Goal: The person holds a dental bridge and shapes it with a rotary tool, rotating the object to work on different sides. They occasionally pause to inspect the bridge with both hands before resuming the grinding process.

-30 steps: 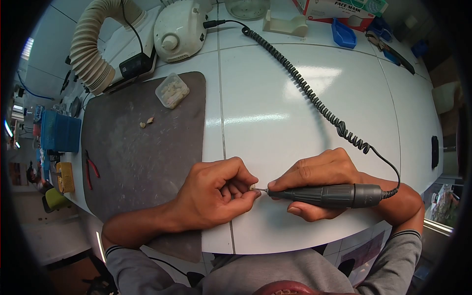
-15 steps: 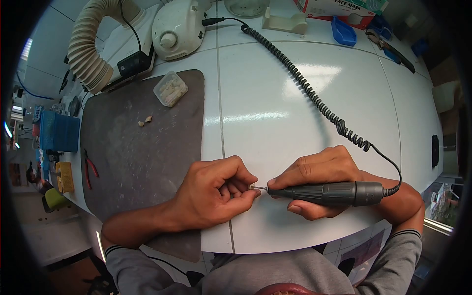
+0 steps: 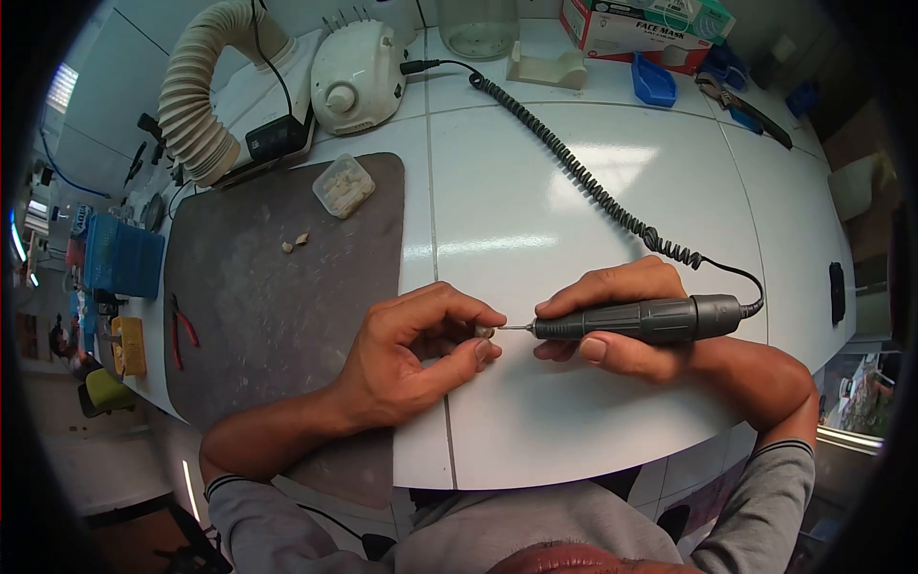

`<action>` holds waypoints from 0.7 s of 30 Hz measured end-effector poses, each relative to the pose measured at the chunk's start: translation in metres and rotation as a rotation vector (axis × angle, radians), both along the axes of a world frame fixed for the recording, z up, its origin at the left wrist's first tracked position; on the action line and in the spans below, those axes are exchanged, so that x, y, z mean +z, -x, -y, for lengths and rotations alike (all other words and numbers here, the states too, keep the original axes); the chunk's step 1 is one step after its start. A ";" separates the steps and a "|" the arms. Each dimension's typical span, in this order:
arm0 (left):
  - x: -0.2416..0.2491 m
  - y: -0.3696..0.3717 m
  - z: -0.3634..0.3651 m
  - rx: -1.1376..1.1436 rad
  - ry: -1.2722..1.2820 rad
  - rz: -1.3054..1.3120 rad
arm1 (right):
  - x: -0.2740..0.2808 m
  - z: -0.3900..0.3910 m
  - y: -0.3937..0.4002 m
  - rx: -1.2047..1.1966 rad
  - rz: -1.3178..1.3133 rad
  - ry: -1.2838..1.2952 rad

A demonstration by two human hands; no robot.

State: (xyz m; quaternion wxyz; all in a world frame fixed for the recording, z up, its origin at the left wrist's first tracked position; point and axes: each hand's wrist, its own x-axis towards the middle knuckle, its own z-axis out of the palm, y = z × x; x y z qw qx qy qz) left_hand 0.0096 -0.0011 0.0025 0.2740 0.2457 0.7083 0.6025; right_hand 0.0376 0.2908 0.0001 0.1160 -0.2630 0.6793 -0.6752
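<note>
My left hand (image 3: 406, 344) pinches a small pale piece (image 3: 485, 332), perhaps a dental crown, between thumb and fingertips. Most of it is hidden by the fingers. Wrapped in my right hand (image 3: 643, 360) is a dark grey micromotor handpiece (image 3: 631, 322), lying nearly level with its tip to the left. Its thin metal bur (image 3: 516, 328) reaches the pale piece; whether they touch, I cannot make out. A coiled black cord (image 3: 602, 196) runs from the handpiece to the white control unit (image 3: 356, 81) at the back.
A grey mat (image 3: 277, 316) on the white table carries a clear tub of pale pieces (image 3: 344, 187), two loose bits (image 3: 295, 243) and red-handled pliers (image 3: 182, 333). A ribbed hose (image 3: 196, 110) stands back left. Behind are a face mask box (image 3: 641, 33) and blue tray (image 3: 654, 79).
The handpiece has moved slightly up and tilted, and my right thumb now lies along its near side. My left fingers have opened somewhat around the pale piece. The camera view has shifted a little.
</note>
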 end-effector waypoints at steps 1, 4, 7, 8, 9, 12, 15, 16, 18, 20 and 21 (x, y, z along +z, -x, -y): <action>0.000 0.000 0.000 0.005 -0.008 0.009 | 0.002 0.000 -0.002 -0.011 0.084 0.045; -0.001 0.002 0.000 0.018 -0.027 0.029 | 0.002 -0.004 -0.001 -0.008 0.190 0.097; -0.002 0.000 0.000 0.033 -0.031 0.066 | 0.003 -0.002 -0.003 -0.010 0.209 0.106; -0.001 0.000 -0.001 0.038 -0.032 0.099 | 0.003 -0.002 -0.003 0.003 0.199 0.088; 0.001 0.000 -0.001 0.041 -0.033 0.131 | 0.003 -0.003 -0.003 0.015 0.189 0.071; 0.003 0.000 -0.001 0.050 -0.049 0.189 | -0.001 -0.002 -0.002 0.043 0.110 0.017; -0.001 0.002 -0.001 0.035 -0.024 0.090 | 0.000 0.000 -0.002 0.026 0.037 -0.027; -0.001 0.001 -0.001 0.035 -0.028 0.101 | 0.001 0.001 -0.002 0.024 0.033 -0.036; 0.001 0.000 -0.003 0.037 -0.037 0.123 | 0.001 0.003 -0.002 0.025 -0.011 -0.062; 0.000 -0.001 -0.002 0.036 -0.021 0.122 | 0.001 0.004 -0.001 0.027 -0.059 -0.082; -0.001 -0.001 -0.002 0.035 -0.014 0.120 | 0.000 0.004 -0.001 0.027 -0.085 -0.089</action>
